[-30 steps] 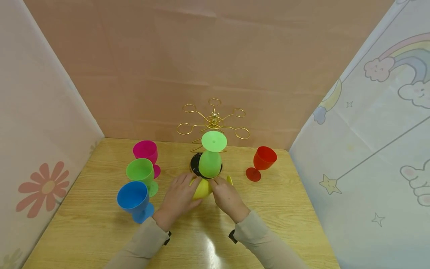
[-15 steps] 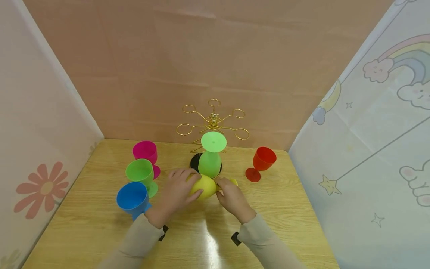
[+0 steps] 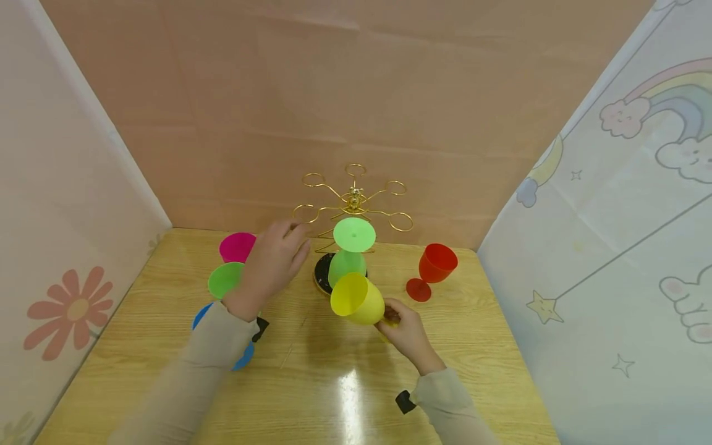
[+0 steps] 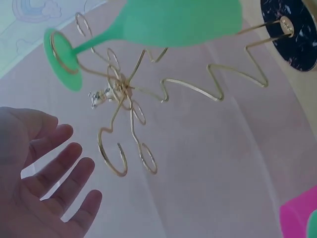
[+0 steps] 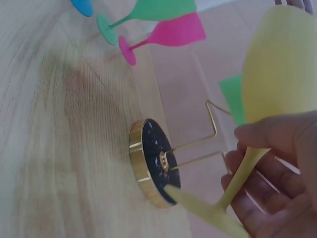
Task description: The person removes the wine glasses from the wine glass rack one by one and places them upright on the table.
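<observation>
My right hand [image 3: 410, 339] grips a yellow goblet [image 3: 364, 303] by its stem, thumb and fingers round it just under the bowl in the right wrist view. The goblet tilts, its mouth facing up and left. Left of the gold wire rack [image 3: 355, 201], my left hand [image 3: 271, 262] is raised with nothing in it; its fingers are spread and slightly bent in the left wrist view, near a ring [image 4: 113, 163] of the rack. A light green goblet [image 3: 355, 235] hangs upside down from the rack's front ring by its foot.
The rack stands on a round black base [image 3: 324, 273] with a gold edge. At the left are upright pink [image 3: 236, 247], green [image 3: 225, 280] and blue [image 3: 243, 356] goblets, partly hidden by my left arm. A red goblet [image 3: 438, 264] stands at the right. Cloth walls surround the wooden table [image 3: 311, 402].
My left hand has let go of the yellow goblet and risen up and left towards the rack. My right hand has turned the goblet's mouth upward and drawn it slightly right.
</observation>
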Action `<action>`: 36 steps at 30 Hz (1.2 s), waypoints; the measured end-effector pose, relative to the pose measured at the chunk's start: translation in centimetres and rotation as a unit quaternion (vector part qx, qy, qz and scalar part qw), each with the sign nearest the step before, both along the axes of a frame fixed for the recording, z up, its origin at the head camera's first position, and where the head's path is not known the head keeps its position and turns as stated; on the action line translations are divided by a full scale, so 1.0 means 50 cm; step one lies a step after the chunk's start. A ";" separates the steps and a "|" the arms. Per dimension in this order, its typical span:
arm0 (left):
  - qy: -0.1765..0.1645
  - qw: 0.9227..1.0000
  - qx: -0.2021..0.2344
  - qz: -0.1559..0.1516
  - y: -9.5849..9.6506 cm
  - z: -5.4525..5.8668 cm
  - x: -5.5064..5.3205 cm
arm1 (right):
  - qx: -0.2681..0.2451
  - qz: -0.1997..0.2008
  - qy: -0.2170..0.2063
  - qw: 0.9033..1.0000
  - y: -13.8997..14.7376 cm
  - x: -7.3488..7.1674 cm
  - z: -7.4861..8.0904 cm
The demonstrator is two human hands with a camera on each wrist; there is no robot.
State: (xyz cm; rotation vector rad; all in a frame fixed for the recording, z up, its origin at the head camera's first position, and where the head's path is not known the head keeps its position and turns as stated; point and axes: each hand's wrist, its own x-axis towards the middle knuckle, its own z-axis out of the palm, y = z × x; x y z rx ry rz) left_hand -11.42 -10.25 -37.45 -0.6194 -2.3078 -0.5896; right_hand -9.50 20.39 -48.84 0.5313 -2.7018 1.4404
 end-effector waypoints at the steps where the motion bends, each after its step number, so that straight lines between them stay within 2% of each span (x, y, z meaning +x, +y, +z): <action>1: -0.003 1.000 0.009 -0.007 -0.004 0.008 -0.010 | -0.016 -0.004 -0.015 1.000 0.005 0.000 -0.003; 8: -0.033 0.996 0.054 -0.069 -0.017 0.054 -0.080 | -0.107 -0.034 -0.107 0.988 0.036 -0.002 -0.024; 12: -0.060 0.992 0.048 -0.100 -0.016 0.071 -0.115 | -0.142 -0.053 -0.141 0.978 0.052 -0.006 -0.039; 17: -0.113 0.985 0.025 -0.125 -0.007 0.091 -0.149 | -0.171 -0.079 -0.165 0.968 0.074 -0.012 -0.052; 23: -0.175 0.975 -0.006 -0.134 0.021 0.116 -0.187 | -0.170 -0.096 -0.164 0.967 0.110 -0.021 -0.068; 28: -0.192 0.970 -0.031 -0.144 0.046 0.137 -0.214 | -0.164 -0.113 -0.156 0.967 0.139 -0.031 -0.083; 31: -0.202 0.967 -0.041 -0.150 0.056 0.141 -0.230 | -0.155 -0.121 -0.155 0.968 0.155 -0.038 -0.093; 34: -0.229 0.960 -0.047 -0.153 0.062 0.144 -0.242 | -0.135 -0.126 -0.159 0.970 0.169 -0.046 -0.099; 36: -0.248 0.955 -0.052 -0.155 0.064 0.143 -0.253 | -0.119 -0.133 -0.167 0.970 0.169 -0.048 -0.090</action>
